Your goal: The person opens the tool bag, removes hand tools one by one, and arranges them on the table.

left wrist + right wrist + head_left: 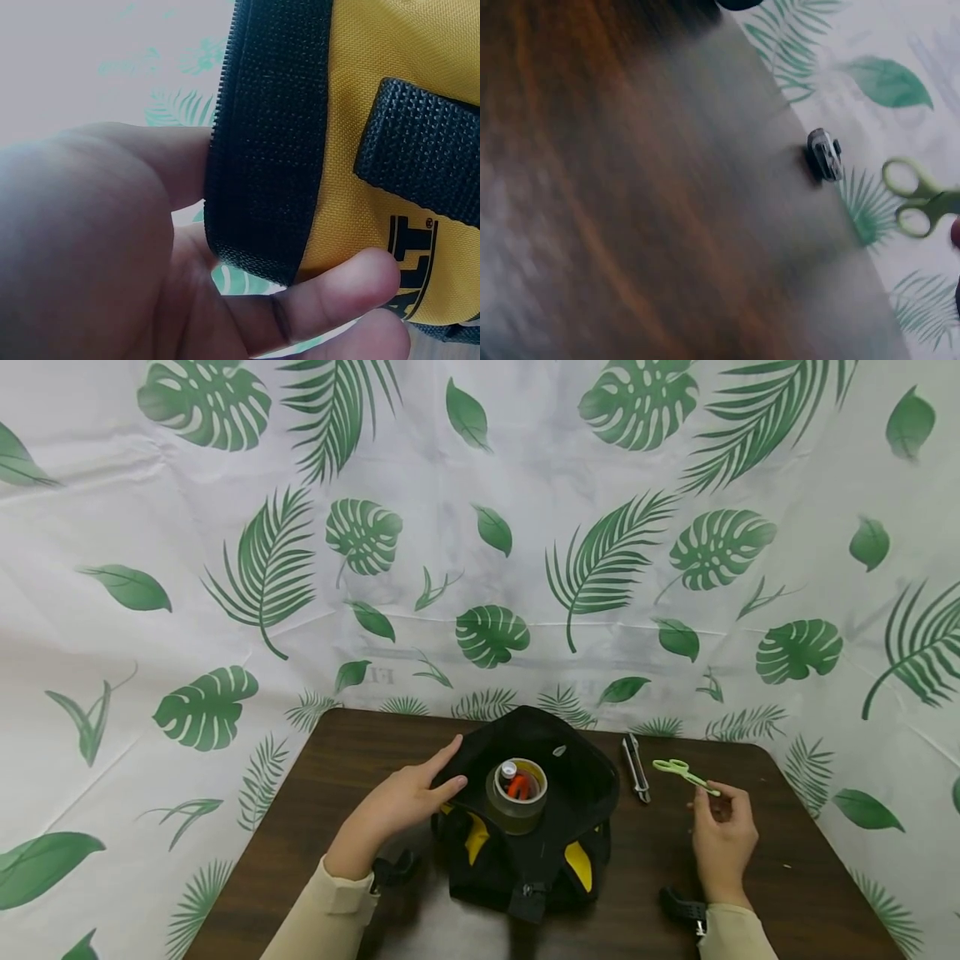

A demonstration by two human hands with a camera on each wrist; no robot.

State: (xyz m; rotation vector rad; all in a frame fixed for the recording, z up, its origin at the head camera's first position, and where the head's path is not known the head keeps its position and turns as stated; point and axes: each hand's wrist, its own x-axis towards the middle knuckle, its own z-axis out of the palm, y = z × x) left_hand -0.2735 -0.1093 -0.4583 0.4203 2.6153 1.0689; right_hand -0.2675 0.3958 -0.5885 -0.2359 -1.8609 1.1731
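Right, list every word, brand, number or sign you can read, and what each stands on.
"ALT", with a small "®": on the yellow side of the black-and-yellow fabric bag, sideways, the A partly covered.
Faint grey letters on the white sheet printed with green leaves: too blurred to read.
No other text is legible.
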